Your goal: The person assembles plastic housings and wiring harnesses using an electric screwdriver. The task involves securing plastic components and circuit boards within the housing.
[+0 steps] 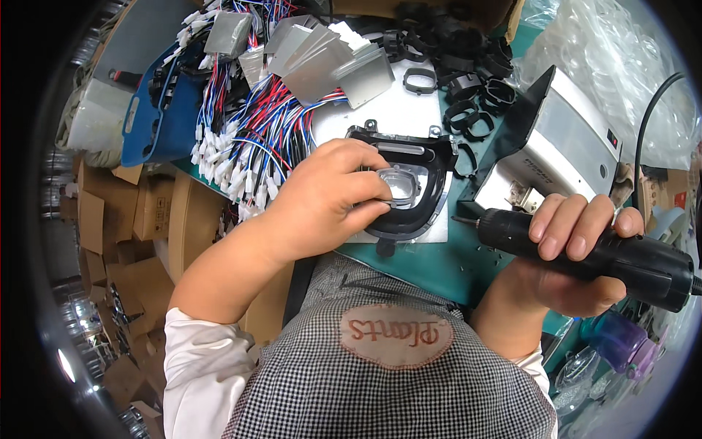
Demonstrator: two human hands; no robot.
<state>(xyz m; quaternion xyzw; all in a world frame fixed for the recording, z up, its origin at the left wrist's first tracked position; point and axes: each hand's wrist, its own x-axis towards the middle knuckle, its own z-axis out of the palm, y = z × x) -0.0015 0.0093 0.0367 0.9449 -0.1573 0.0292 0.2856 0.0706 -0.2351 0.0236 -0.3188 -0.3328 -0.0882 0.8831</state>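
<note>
Left hand [322, 201] pinching clear lens [398, 184] into black frame [431, 164]; right hand [578, 252] gripping screwdriver [585, 245] above table [439, 260].

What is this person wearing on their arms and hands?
Both hands are bare: no gloves show on the left hand or the right hand. White sleeves are pushed up, leaving the forearms uncovered. A black-and-white checked apron with a rounded patch covers the front.

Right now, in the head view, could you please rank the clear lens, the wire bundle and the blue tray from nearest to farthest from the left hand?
1. Clear lens: under the left hand fingertips.
2. Wire bundle: just above the hand.
3. Blue tray: far upper left.
</note>
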